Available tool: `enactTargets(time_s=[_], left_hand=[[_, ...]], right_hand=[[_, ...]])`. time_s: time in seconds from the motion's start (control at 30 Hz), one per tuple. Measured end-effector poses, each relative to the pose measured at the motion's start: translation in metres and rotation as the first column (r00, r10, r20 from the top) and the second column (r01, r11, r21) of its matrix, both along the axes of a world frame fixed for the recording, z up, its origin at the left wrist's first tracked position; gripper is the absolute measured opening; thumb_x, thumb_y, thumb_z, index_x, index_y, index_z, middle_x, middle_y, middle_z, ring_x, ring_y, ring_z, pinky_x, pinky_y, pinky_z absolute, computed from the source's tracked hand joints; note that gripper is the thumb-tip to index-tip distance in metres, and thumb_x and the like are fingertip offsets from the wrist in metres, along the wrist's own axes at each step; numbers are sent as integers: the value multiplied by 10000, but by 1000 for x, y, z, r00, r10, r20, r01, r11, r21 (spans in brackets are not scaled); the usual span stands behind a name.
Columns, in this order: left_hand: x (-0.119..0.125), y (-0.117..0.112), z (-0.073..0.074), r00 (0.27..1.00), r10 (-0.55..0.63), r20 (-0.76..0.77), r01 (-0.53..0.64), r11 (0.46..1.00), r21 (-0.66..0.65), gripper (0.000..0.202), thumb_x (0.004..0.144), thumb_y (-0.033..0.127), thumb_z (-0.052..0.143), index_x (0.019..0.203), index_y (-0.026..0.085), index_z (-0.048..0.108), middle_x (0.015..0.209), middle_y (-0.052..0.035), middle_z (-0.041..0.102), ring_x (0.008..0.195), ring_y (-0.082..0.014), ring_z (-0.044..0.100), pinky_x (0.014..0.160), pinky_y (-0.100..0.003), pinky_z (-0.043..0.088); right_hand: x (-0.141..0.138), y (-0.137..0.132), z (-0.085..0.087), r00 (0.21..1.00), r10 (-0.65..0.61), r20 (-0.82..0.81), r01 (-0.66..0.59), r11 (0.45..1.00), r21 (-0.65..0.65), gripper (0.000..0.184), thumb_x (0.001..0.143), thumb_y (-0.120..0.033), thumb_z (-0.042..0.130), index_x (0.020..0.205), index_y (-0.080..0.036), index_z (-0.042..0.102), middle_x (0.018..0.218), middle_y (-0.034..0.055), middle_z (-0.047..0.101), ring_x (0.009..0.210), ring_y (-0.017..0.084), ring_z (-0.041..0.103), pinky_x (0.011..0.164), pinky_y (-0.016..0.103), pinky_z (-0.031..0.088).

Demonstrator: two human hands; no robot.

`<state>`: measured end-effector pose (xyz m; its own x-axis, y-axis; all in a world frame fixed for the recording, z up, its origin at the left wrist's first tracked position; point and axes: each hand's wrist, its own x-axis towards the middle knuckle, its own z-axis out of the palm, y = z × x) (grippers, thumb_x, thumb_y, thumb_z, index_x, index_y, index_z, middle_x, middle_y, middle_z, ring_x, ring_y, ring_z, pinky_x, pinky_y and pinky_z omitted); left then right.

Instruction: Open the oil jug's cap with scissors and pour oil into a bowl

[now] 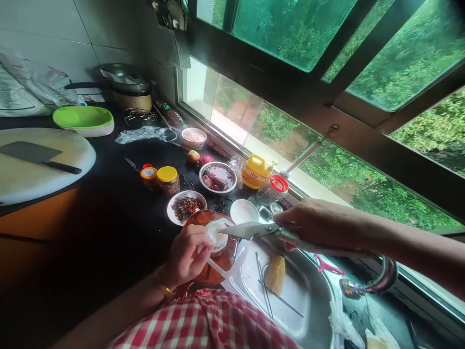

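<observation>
My right hand [314, 225] grips a pair of kitchen scissors [252, 230] by the handles. Their blades point left, with the tip at the white cap [218, 242] of a large clear jug [209, 276] of amber liquid. The fingers of my left hand [191, 254] are closed around the near left side of that cap. Between my body and the bowls, the jug stands at the sink's left edge. Behind it are a white bowl of dark and red spices [187, 207] and a small white bowl [244, 212].
The sink [305, 300] holds a yellowish sponge-like piece [276, 275] and thin dark sticks. Behind stand a metal bowl of meat [218, 178], a yellow jug [256, 171] and a red-lidded jar [274, 189]. A cleaver [32, 152] lies on the round board [78, 162] at left.
</observation>
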<state>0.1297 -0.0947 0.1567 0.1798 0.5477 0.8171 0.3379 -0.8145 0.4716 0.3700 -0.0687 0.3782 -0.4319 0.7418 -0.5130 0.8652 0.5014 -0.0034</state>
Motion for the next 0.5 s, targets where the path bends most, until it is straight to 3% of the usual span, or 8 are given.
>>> enactTargets(time_s=[0.13, 0.23, 0.33, 0.5], left_hand=[[0, 1, 3, 1000, 2, 10, -2, 1000, 18, 143, 816, 66, 526, 902, 178, 505, 838, -44, 551, 814, -144, 559, 729, -266, 501], [1, 1, 4, 1000, -7, 12, 6, 999, 31, 140, 816, 58, 524, 890, 175, 503, 842, -45, 551, 826, -145, 557, 747, -268, 497], [1, 2, 4, 1000, 1, 4, -2, 998, 60, 140, 814, 62, 533, 896, 171, 502, 852, -42, 550, 837, -146, 558, 767, -271, 495], [-2, 3, 6, 1000, -12, -12, 13, 996, 83, 147, 816, 59, 539, 915, 162, 505, 873, -45, 533, 849, -146, 554, 776, -270, 496]], right_hand=[[0, -12, -6, 986, -132, -100, 120, 986, -118, 142, 785, -200, 557, 803, -210, 697, 645, -38, 633, 591, 88, 529, 544, 197, 323], [2, -25, -13, 973, -189, -133, 176, 979, -104, 145, 767, -255, 587, 856, -226, 697, 657, -32, 636, 608, 104, 538, 553, 203, 333], [1, -47, -18, 977, -195, -90, 201, 977, 67, 191, 780, -177, 517, 879, -237, 669, 634, -29, 612, 550, 94, 507, 528, 212, 294], [-1, -79, -17, 994, -99, 41, 76, 921, 381, 166, 773, -179, 540, 921, -222, 600, 660, -8, 585, 562, 117, 495, 541, 252, 244]])
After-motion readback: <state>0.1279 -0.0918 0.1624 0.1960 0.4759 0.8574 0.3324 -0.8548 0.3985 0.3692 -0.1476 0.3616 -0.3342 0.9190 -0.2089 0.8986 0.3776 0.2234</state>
